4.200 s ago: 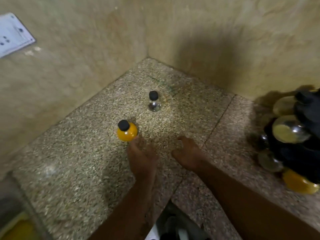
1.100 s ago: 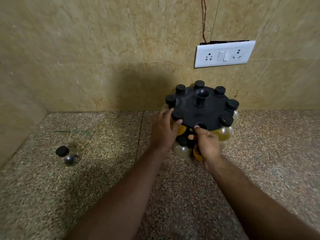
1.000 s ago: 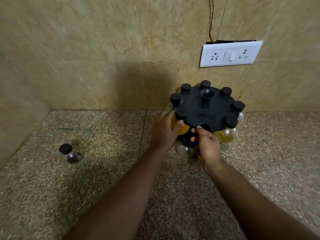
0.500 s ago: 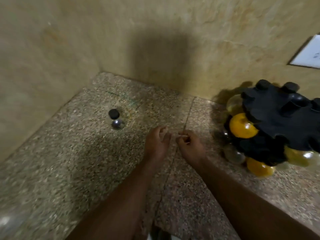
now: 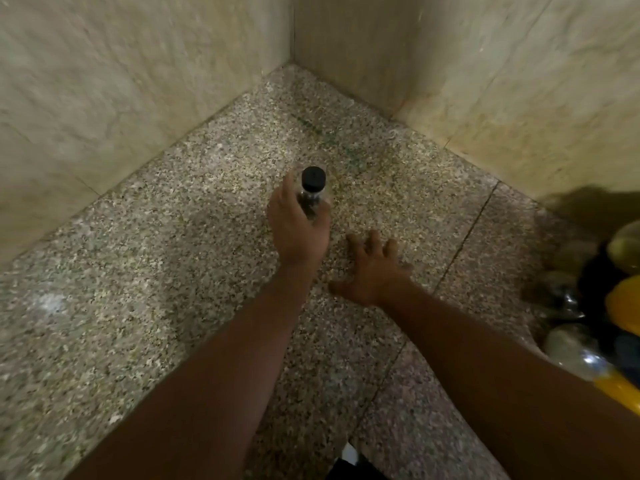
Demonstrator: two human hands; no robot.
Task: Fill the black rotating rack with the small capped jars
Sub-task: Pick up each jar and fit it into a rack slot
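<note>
Jar: a small clear glass jar (image 5: 310,199) with a round black screw cap (image 5: 313,177) is seen upright near the inner corner of the counter, well apart from the rack; its contents cannot be made out.
Jar contact: whether its base is resting on the counter or is lifted off it cannot be told.
Left hand: the left hand (image 5: 298,230) is wrapped round the jar's clear body from the near side; the fingers are curled about the glass, and the cap is left showing above them.
Right hand: the right hand (image 5: 375,271) is held palm down just to the right of the left wrist, fingers straight and spread apart, nothing being held; contact with the counter cannot be judged.
Rack: the black plastic rotating rack (image 5: 595,282) is cut off by the right edge and blurred.
Jars in rack: round yellow-filled jars (image 5: 623,306) and clear round jars (image 5: 571,344) are seated along its visible side.
Counter: a speckled grey-brown granite counter (image 5: 156,271) is crossed by a thin dark seam (image 5: 464,244) between the hands and the rack.
Walls: beige marbled wall tiles (image 5: 121,81) are joined in a corner behind the jar.
</note>
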